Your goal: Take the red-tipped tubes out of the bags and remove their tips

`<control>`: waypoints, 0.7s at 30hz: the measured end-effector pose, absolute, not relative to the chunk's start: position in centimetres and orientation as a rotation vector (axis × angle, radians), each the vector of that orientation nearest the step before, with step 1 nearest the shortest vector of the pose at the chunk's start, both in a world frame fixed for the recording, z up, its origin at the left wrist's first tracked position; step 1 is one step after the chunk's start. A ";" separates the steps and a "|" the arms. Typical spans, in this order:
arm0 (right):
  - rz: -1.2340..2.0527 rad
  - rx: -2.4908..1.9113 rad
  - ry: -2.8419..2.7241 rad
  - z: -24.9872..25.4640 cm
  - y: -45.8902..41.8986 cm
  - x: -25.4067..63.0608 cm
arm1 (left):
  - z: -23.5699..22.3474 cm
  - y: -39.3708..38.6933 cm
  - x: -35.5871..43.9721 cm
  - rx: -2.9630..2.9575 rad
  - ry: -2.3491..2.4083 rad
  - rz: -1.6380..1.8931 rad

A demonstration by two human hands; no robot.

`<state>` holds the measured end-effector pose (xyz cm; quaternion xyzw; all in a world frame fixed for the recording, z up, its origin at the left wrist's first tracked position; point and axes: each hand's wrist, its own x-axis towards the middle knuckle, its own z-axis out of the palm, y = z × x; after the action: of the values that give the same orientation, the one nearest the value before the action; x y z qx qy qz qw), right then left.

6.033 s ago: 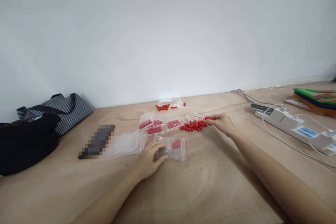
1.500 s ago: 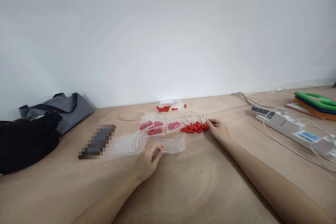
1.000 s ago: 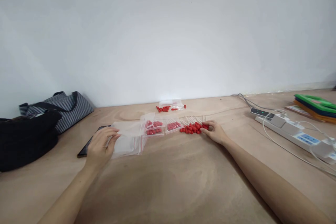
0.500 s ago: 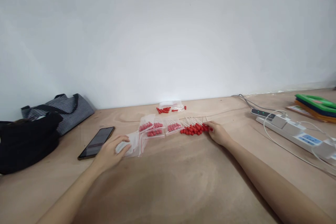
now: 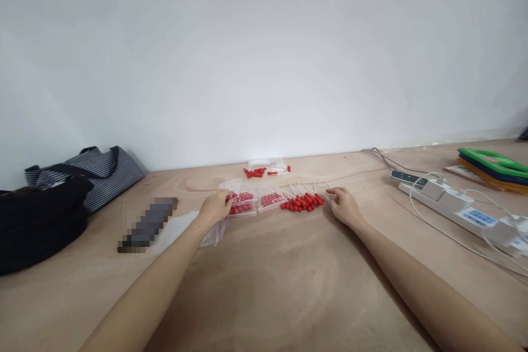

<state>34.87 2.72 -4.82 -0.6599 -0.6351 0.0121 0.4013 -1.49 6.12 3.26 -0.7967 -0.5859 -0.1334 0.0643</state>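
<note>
My left hand (image 5: 215, 208) reaches across a stack of empty clear zip bags (image 5: 212, 234) and has its fingers pinched on the nearest of the small zip bags filled with red pieces (image 5: 243, 203). Another filled bag (image 5: 270, 199) lies just to the right of it. A loose pile of white sticks with red tips (image 5: 303, 201) lies further right. My right hand (image 5: 344, 206) rests on the wooden table (image 5: 289, 286) just to the right of that pile, with its fingers loosely stretched out and holding nothing.
A phone (image 5: 147, 225) lies left of the bags. A striped bag (image 5: 99, 171) and a black bag (image 5: 39, 223) sit at far left. More red pieces and a clear bag (image 5: 266, 168) lie by the wall. A power strip with cables (image 5: 462, 206) and coloured folders (image 5: 495, 162) are at right.
My left hand has moved right and forward from the empty bags by the phone to the filled bags. My right hand has drawn slightly back from the stick pile.
</note>
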 end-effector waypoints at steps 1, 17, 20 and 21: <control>0.019 -1.700 -1.561 -5.0 2.9 35.1 | 3.2 6.3 -1.5 -2.383 -1.775 -0.407; 0.195 -1.760 -1.450 -5.2 3.6 34.9 | 3.7 0.2 4.2 -2.342 -1.103 -0.522; 0.220 -1.721 -1.492 -4.9 3.4 34.5 | 2.1 -2.2 5.5 -2.453 -0.806 -0.484; 0.226 -1.709 -1.508 -4.8 3.3 34.4 | 1.6 -2.8 5.9 -2.511 -0.761 -0.493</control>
<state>34.43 3.34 -4.84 -0.6795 -0.5996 0.0901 0.4131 5.94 -2.85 1.59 -0.9146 -0.2770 -0.1796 0.2336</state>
